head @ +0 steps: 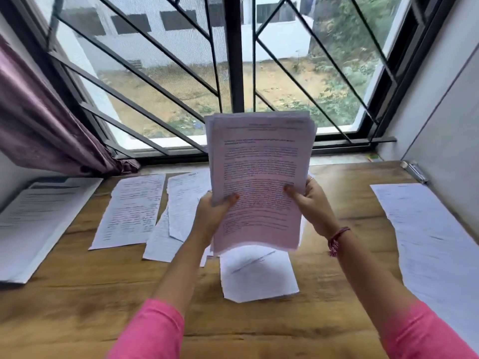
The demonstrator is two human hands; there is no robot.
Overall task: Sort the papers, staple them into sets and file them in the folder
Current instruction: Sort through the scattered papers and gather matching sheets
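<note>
Two hands hold one stack of papers up at the centre of the frame, clear of the wooden desk. The stack stands nearly upright, long axis running top to bottom of the frame, top edge up against the window, printed face toward the camera. Left hand grips the lower left edge, thumb curled across the front sheet. Right hand pinches the right edge, thumb on the front, fingers behind. The sheets are not squared up; edges fan out at the top and along the right side, and the bottom edge curls toward the viewer.

Down on the desk, a white sheet lies just below the held stack, a fold line across it. To the left, overlapping handwritten pages spread out, long sides running away from the camera. At far left a printed set lies at a slant by the desk edge. Along the right side, a long white page runs close to the wall.

Open wood shows between the centre sheet and that right-hand page, and across the near strip of desk between the pink sleeves. A purple curtain hangs at upper left.
</note>
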